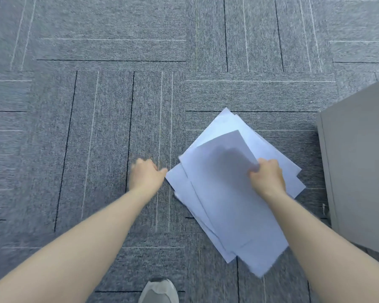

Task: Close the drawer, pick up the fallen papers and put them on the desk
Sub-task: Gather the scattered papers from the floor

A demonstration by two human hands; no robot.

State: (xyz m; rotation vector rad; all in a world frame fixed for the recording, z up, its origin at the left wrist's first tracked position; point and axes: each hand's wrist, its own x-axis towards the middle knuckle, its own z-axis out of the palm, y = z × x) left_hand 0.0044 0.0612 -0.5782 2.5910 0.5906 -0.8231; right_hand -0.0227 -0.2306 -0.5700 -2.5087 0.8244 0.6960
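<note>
Standing with one shoe (159, 290) on the carpet (85, 106). Right hand (267, 178) pinching top sheet of fallen papers (228, 193), beside a grey cabinet (359, 171); left hand (146, 174) curled, empty, touching their left corner. Risking loose sheets sliding apart, being fanned and unevenly gripped.

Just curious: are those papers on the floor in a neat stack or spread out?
Spread out: the papers overlap at differing angles, corners fanning across the carpet.
</note>
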